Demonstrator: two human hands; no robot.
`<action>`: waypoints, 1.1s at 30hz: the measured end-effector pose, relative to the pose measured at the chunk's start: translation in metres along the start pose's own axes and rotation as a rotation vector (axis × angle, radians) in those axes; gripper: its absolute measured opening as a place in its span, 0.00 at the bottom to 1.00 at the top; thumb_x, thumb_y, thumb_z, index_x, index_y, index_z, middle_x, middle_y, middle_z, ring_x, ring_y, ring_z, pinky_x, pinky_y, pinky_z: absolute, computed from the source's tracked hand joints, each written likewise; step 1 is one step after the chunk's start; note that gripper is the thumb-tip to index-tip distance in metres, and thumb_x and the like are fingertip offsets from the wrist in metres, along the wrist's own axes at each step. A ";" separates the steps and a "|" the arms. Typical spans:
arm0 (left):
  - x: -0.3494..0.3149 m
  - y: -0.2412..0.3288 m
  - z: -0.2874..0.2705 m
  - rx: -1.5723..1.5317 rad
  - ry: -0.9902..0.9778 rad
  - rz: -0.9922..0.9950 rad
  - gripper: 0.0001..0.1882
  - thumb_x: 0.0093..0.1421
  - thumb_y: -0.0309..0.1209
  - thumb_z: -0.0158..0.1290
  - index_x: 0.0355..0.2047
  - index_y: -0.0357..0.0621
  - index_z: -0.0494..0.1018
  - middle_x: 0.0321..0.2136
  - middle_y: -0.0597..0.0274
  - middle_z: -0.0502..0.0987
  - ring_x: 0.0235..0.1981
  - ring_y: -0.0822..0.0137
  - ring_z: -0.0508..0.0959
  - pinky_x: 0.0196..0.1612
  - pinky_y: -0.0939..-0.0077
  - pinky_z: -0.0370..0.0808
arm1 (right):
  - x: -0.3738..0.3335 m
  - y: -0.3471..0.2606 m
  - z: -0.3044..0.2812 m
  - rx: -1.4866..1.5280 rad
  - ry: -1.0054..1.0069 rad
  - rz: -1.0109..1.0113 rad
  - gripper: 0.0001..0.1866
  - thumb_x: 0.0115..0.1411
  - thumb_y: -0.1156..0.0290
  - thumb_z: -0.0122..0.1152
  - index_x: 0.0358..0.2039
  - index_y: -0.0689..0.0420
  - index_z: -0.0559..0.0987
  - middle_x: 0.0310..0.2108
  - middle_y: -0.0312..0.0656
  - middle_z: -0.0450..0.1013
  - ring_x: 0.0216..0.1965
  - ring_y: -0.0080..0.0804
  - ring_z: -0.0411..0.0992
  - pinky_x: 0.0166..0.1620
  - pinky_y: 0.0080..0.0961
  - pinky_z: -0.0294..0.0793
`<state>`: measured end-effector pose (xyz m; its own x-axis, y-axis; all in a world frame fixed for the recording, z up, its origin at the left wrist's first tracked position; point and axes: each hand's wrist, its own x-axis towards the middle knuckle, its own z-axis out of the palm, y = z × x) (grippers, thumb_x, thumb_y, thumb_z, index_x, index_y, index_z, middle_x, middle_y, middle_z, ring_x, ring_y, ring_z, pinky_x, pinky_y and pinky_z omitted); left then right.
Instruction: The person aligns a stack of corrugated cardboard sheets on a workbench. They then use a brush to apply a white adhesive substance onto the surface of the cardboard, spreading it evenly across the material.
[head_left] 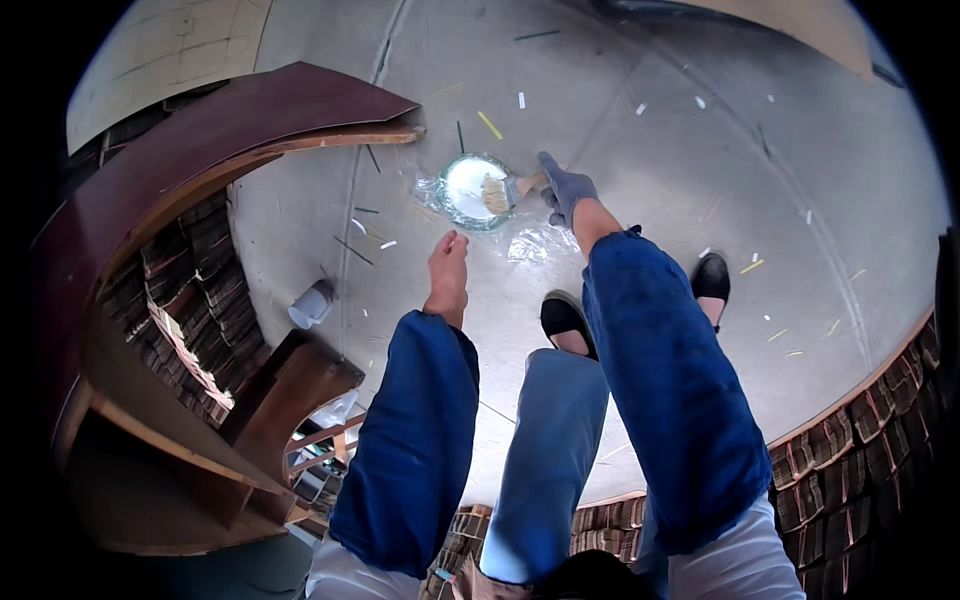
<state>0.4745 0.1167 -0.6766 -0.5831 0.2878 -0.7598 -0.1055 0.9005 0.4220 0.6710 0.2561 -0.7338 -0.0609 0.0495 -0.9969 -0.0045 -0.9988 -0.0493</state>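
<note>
My right hand (572,192), in a grey glove, grips a wide brush (497,194) by its wooden handle. The pale bristles lie over the white contents of a round tub (462,213). Crumpled clear plastic (540,243) surrounds the tub and spreads out below it. Just nearer than the tub, my bare left hand (449,272) has its fingers curled together, with nothing visible in them. It looks apart from the tub. Blue sleeves cover both my forearms.
On the left stands a table with a dark red top (240,115) and wooden edge. A grey-white cup (312,304) is on the concrete floor (640,130) beside stacked brown bundles (190,280). More bundles (850,470) line the right. Yellow, green and white strips litter the floor.
</note>
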 end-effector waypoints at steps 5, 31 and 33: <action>0.019 -0.001 0.012 -0.085 -0.006 -0.135 0.25 0.65 0.40 0.59 0.60 0.48 0.71 0.45 0.72 0.80 0.45 0.77 0.77 0.44 0.71 0.61 | 0.031 0.013 -0.001 0.331 -0.162 -0.022 0.17 0.62 0.52 0.64 0.30 0.52 0.77 0.19 0.34 0.67 0.17 0.25 0.62 0.23 0.29 0.65; -0.042 0.009 0.049 -0.329 -0.006 -0.176 0.16 0.71 0.45 0.45 0.54 0.58 0.72 0.45 0.76 0.78 0.46 0.77 0.72 0.49 0.67 0.59 | -0.081 -0.005 0.032 -1.322 0.097 -1.493 0.08 0.53 0.67 0.61 0.35 0.51 0.80 0.37 0.42 0.76 0.36 0.42 0.78 0.35 0.40 0.78; -0.049 0.003 0.045 -0.320 -0.014 -0.172 0.16 0.71 0.45 0.45 0.53 0.58 0.72 0.45 0.76 0.77 0.45 0.77 0.72 0.50 0.67 0.59 | -0.077 -0.005 0.032 -1.303 0.053 -1.482 0.07 0.52 0.67 0.62 0.33 0.51 0.81 0.36 0.42 0.76 0.36 0.42 0.78 0.34 0.39 0.78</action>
<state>0.5392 0.1198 -0.6599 -0.5243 0.1477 -0.8386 -0.4492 0.7887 0.4197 0.6441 0.2569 -0.6548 -0.6739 0.7259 -0.1376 0.5954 0.4234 -0.6828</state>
